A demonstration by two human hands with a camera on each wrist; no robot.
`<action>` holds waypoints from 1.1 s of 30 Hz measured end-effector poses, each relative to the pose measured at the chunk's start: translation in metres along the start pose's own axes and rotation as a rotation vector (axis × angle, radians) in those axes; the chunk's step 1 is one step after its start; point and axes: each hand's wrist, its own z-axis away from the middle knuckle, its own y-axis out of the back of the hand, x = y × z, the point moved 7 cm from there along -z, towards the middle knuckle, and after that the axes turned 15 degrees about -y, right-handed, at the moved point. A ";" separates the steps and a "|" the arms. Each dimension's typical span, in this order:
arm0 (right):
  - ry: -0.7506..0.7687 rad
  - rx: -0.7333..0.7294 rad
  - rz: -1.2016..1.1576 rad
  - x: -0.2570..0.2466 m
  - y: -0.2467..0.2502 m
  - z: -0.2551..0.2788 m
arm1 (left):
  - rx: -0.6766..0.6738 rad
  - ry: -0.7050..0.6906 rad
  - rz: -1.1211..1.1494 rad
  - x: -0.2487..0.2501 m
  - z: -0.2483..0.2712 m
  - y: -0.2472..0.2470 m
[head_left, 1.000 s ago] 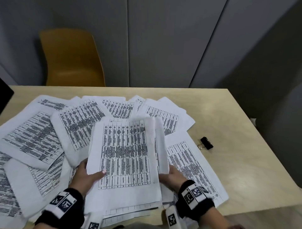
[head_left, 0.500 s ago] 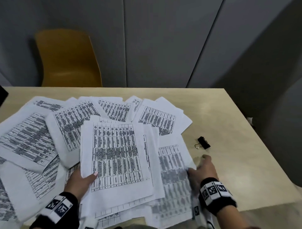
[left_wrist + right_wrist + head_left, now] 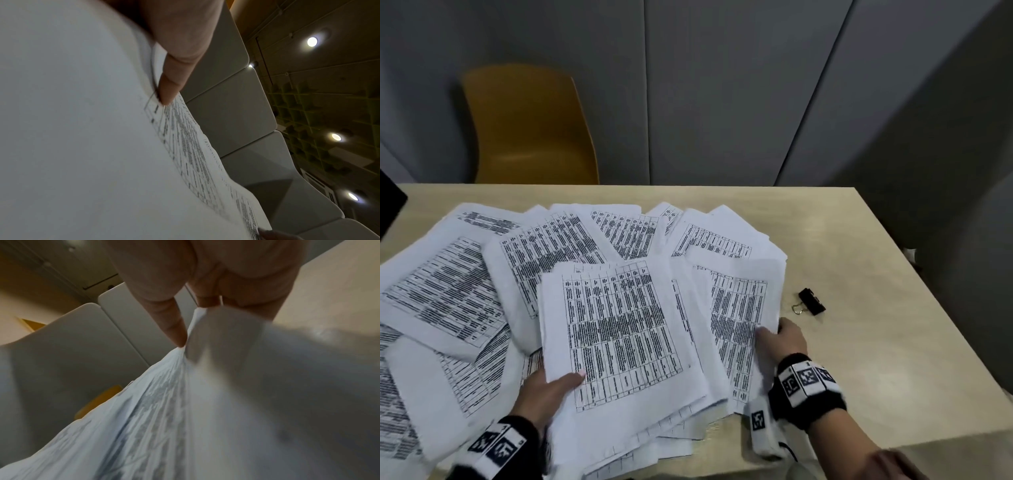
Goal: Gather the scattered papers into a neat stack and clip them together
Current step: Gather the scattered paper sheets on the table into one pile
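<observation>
Many printed sheets lie fanned over the wooden table [image 3: 859, 342]. My left hand [image 3: 551, 387] holds a gathered bundle of papers [image 3: 616, 335] near the front edge, thumb on top, fingers hidden beneath; the left wrist view shows the thumb [image 3: 172, 78] pressed on the top page [image 3: 82, 129]. My right hand [image 3: 784, 339] pinches the right edge of a loose sheet [image 3: 739, 308] lifted beside the bundle; the right wrist view shows that sheet [image 3: 205, 402] caught between thumb [image 3: 170, 321] and fingers. A black binder clip [image 3: 812, 301] lies on bare table just right of that hand.
More scattered papers [image 3: 448, 291] cover the left and far middle of the table. An orange chair [image 3: 527, 126] stands behind the far edge, against grey wall panels. A dark object [image 3: 388, 205] pokes in at the left edge. The table's right edge [image 3: 935, 308] is close to the clip.
My right hand left the bundle, reached out right toward the clip, then took hold of a loose sheet and raised its edge. My left hand kept its hold on the bundle.
</observation>
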 end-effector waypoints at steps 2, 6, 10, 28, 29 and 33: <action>0.013 -0.016 -0.046 -0.004 -0.007 0.005 | -0.015 -0.001 -0.004 0.001 0.002 -0.001; -0.025 -0.019 -0.118 0.003 -0.022 0.006 | -0.024 -0.023 0.010 0.006 0.002 -0.005; -0.027 0.009 -0.051 0.009 -0.026 0.006 | -0.021 -0.039 -0.030 0.000 -0.002 -0.003; -0.027 -0.082 -0.035 0.019 -0.030 0.011 | -0.046 -0.081 0.124 0.021 0.009 -0.010; -0.017 -0.084 -0.075 0.019 -0.030 0.009 | -0.034 -0.083 0.142 0.021 0.009 -0.009; 0.051 0.019 -0.202 0.021 -0.020 0.010 | 0.007 -0.086 0.173 0.018 0.003 -0.002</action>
